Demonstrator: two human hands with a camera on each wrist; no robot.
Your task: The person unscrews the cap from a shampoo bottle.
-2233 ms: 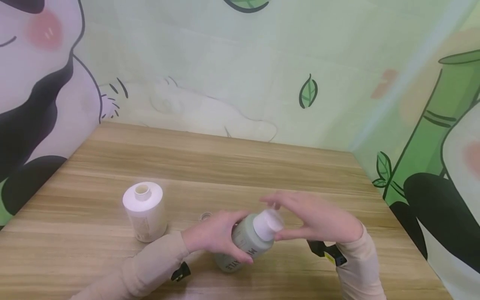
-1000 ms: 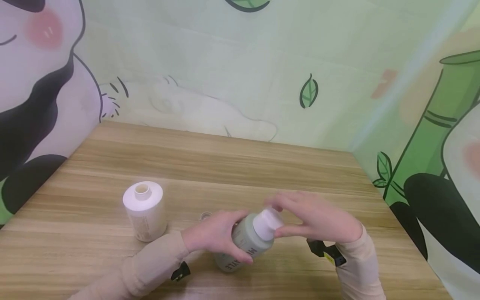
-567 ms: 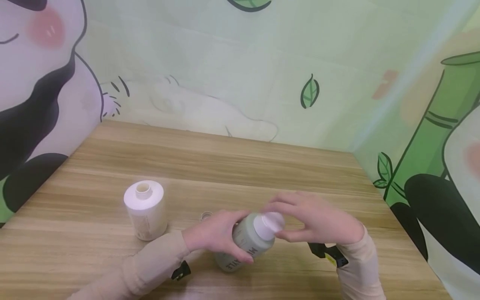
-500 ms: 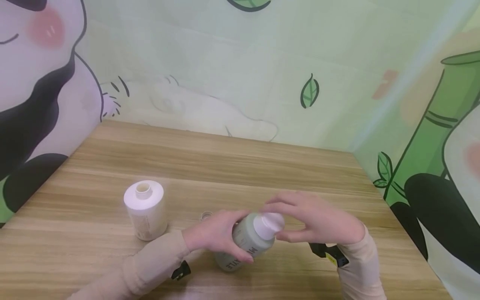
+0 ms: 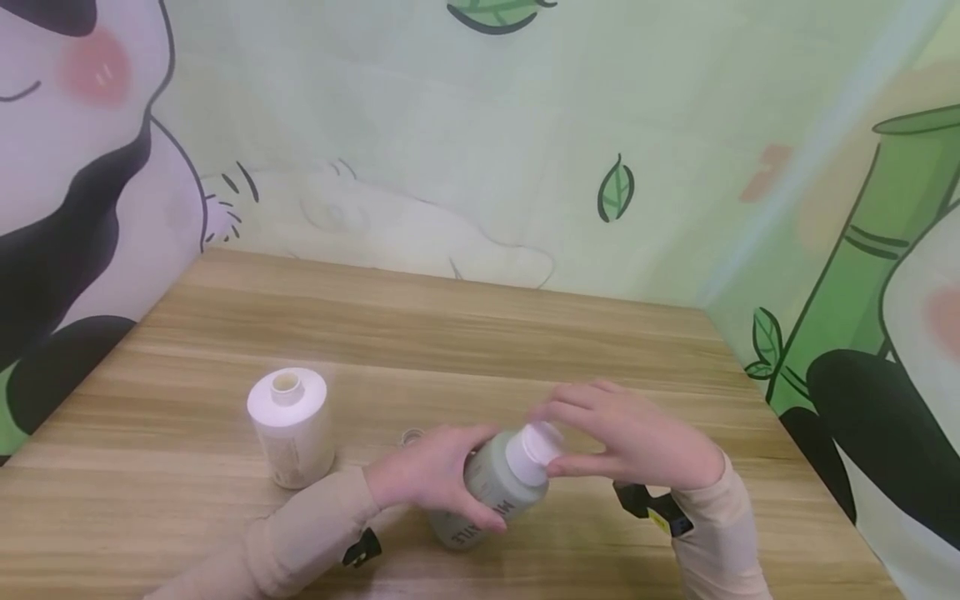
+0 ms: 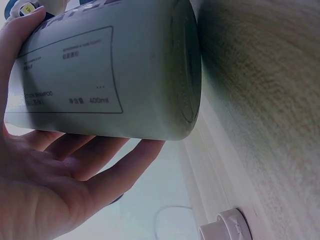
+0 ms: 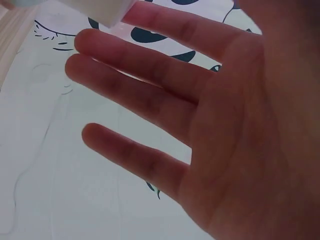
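My left hand (image 5: 431,471) grips a grey-green shampoo bottle (image 5: 495,479), tilted with its white cap (image 5: 534,450) up to the right. The left wrist view shows the printed label of the bottle (image 6: 75,75) and its base near the table; the fingers curve under its side. On the cap, my right hand (image 5: 630,433) pinches with thumb and index finger. In the right wrist view the other fingers (image 7: 145,100) extend off the cap (image 7: 102,10), and the thumb is not visible there.
An uncapped white bottle (image 5: 292,433) stands upright at the left on the wooden table (image 5: 450,333). A small white cap-like piece (image 6: 227,227) lies behind my left hand. A panda-print cloth (image 5: 420,125) rises behind the table.
The right hand's fingers have come in from a wider spread onto the cap, shifting back and forth around it. Left hand, shampoo bottle and white bottle stay in place.
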